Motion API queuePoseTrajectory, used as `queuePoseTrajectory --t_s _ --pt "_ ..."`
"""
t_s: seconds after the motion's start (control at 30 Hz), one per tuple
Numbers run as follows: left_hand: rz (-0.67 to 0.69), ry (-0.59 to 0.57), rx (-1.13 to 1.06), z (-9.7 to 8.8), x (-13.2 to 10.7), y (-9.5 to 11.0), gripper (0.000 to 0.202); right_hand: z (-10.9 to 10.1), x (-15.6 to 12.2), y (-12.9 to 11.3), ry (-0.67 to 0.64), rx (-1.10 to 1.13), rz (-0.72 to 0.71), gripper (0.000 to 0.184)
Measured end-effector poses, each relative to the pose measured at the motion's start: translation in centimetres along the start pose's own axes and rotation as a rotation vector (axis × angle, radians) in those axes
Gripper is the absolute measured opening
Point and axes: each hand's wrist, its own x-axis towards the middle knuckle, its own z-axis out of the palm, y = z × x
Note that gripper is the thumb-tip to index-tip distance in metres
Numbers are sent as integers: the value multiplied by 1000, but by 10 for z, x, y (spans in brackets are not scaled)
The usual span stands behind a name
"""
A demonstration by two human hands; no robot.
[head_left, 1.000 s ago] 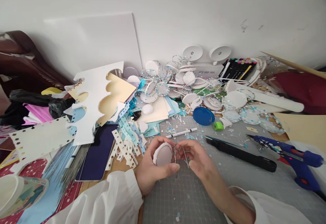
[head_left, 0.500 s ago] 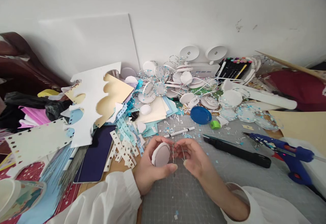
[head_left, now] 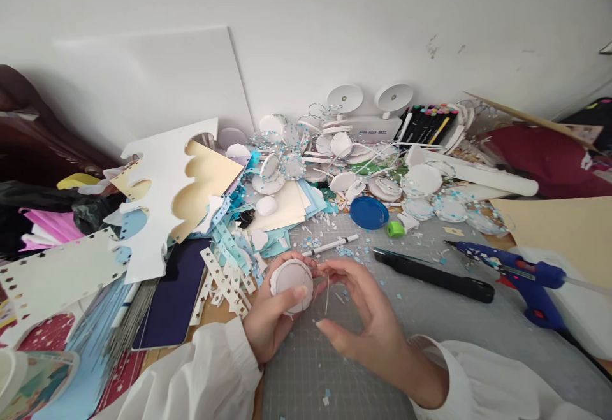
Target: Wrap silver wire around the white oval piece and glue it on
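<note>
My left hand (head_left: pixel 272 318) grips a small round white disc (head_left: pixel 291 280) with a greyish face, thumb pressed on its front. A thin wire (head_left: pixel 327 289) hangs down from the disc's right edge. My right hand (head_left: pixel 366 321) is beside the disc, its fingertips pinching the top of the wire while the thumb sticks out below. Both hands hover over a grey cutting mat (head_left: pixel 335 369) near the table's front edge. White sleeves cover both wrists.
A blue glue gun (head_left: pixel 516 275) and a black utility knife (head_left: pixel 433 273) lie right of the hands. A white pen (head_left: pixel 329 246), blue lid (head_left: pixel 368 212) and green sharpener (head_left: pixel 395 229) sit behind. Paper scraps, punched strips (head_left: pixel 224 273) and white discs pile up at the back and left.
My left hand turned the disc and moved its thumb onto the face. My right hand loosened, its thumb dropping away from the wire. The view shifted slightly right.
</note>
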Motion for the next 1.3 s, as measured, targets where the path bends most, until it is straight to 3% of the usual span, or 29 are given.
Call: queuePoseTrajectory --t_s 0.23,0.43,0.63,0.73,0.93,1.13,1.3 --pt "-30 -56 -72 0 0 0 34 -2 0 -2 -14 -50 -112 56" --pt "-62 -103 -118 -3 1 -1 30 -6 1 -2 -80 29 -71 40" --pt "-191 -86 -204 5 -1 8 35 -14 5 -5 115 6 -23 21" --pt "-233 -127 -221 7 -2 10 42 -16 11 -6 144 16 30 12" --pt "-293 -176 -260 0 1 6 48 -17 16 -8 -11 145 109 9" --pt "-378 -187 -272 -7 6 2 60 -17 17 -10 -175 313 274 14" --pt "-403 -213 -263 -7 8 -1 56 -18 17 -8 -293 482 360 19"
